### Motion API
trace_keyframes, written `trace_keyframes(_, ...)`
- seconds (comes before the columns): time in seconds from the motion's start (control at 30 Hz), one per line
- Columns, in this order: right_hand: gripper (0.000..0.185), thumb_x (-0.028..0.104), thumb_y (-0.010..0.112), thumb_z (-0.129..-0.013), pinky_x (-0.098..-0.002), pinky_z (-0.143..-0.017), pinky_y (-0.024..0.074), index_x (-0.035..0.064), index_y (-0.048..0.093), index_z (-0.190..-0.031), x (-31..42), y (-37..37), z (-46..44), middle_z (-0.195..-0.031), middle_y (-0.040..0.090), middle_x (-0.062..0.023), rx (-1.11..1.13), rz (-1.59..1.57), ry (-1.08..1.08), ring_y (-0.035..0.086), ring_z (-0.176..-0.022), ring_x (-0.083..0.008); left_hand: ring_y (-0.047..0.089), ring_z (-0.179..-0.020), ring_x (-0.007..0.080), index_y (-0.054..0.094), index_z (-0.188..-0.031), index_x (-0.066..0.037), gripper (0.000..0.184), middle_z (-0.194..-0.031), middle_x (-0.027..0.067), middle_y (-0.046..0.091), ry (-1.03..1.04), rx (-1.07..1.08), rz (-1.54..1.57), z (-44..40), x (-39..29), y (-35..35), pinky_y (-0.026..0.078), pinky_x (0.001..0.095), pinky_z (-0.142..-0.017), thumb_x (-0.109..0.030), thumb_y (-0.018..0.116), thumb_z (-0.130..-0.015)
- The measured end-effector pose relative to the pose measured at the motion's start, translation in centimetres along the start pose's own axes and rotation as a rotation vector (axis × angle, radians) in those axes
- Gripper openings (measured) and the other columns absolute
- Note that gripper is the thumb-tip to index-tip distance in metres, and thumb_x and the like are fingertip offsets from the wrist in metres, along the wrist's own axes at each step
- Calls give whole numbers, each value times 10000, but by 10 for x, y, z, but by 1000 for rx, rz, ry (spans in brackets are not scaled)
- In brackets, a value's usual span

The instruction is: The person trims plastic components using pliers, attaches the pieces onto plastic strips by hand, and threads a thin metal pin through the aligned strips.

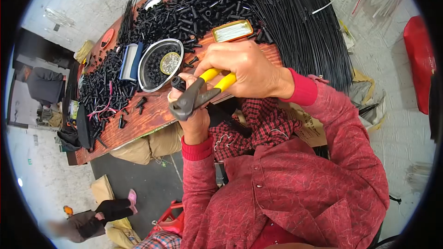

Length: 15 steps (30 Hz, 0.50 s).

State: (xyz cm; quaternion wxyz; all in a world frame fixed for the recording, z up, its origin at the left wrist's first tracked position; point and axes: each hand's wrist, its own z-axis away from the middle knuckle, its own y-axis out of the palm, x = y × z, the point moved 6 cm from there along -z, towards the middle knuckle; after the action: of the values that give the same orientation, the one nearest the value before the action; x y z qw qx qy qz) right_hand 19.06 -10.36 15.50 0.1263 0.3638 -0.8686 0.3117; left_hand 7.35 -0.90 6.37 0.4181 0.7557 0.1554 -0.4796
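My right hand [244, 67] is wrapped round the yellow handles of a pair of pliers [191, 99], whose dark jaws point down and left. Just behind the jaws, my left hand [196, 122] holds a short black tubular part [178, 83] upright between its fingers. The jaws overlap my left hand, so whether they touch the part cannot be made out. Beyond my hands stands a metal-rimmed bowl [144, 74] of small black pieces, with a small round tin [170, 63] of silvery bits inside.
The wooden table [138, 127] bears heaps of black parts [184, 16], long black rods [307, 27], a yellow tray [233, 31] of thin pins and a blue box [131, 61]. Sacks [138, 150] lie under its edge. One person [46, 85] is at the left, another [87, 223] at lower left.
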Motion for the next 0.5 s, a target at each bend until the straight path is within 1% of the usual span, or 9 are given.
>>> trace_keyframes(0.13,291,58,793,-683,-334,-627,501,24,677,-948,1,1,0,-822,640,-102,31,15,0,640,-736,-264,276,-469,37,517,-992,-45,100,-623,-52,356,24,-39,-44,0,1,-6,207,211,-443,-118,567,-945)
trace_keyframes(0.2,279,60,779,-712,-318,-654,500,5,674,-964,-5,3,0,-837,647,-103,86,-55,37,648,-758,-233,269,-472,45,512,-959,-57,111,-620,-56,336,62,46,45,-1,11,-16,203,215,-441,-150,572,-959)
trace_keyframes(0.23,279,60,779,-712,-318,-654,500,5,674,-964,-6,1,0,-837,647,-103,88,-57,40,648,-758,-233,260,-472,47,521,-931,-58,168,-613,-63,321,-15,192,97,0,-4,4,197,219,-438,-211,567,-986)
trace_keyframes(0.3,269,68,762,-747,-308,-698,498,-9,672,-988,-13,0,-2,-860,656,-99,153,-243,219,647,-790,-196,257,-475,44,520,-934,-61,190,-608,-67,312,-29,226,74,2,-12,16,194,218,-437,-236,561,-994)
trace_keyframes(0.33,269,68,762,-747,-308,-698,498,-9,672,-988,-12,-1,-4,-860,656,-99,153,-241,221,647,-790,-196,255,-477,42,519,-938,-63,212,-603,-70,303,-37,264,51,2,-12,20,192,217,-437,-262,554,-1001)
trace_keyframes(0.37,259,73,756,-763,-307,-714,497,-10,672,-994,-13,0,-4,-867,659,-91,190,-281,250,642,-799,-182,325,-488,32,564,-964,-2,285,-698,-17,509,-41,240,165,1,-6,13,221,198,-441,-263,675,-928)
trace_keyframes(0.4,250,78,749,-779,-306,-729,496,-11,672,-999,-13,1,-4,-873,661,-84,227,-320,279,638,-809,-168,325,-488,32,564,-964,-2,285,-698,-17,509,-42,242,165,1,-7,13,221,198,-441,-263,675,-928)
trace_keyframes(0.47,244,80,751,-782,-306,-726,498,-9,674,-996,-11,2,-6,-868,661,-80,212,-339,293,640,-809,-172,322,-489,26,563,-1018,5,300,-676,-27,489,-66,258,164,1,-8,16,212,197,-440,-261,671,-931)
trace_keyframes(0.5,239,81,749,-786,-303,-721,496,-8,674,-995,-11,3,-7,-864,660,-77,209,-318,280,637,-804,-166,315,-481,23,558,-1013,-4,273,-667,-31,480,-62,266,161,1,-9,17,211,202,-433,-246,661,-940)
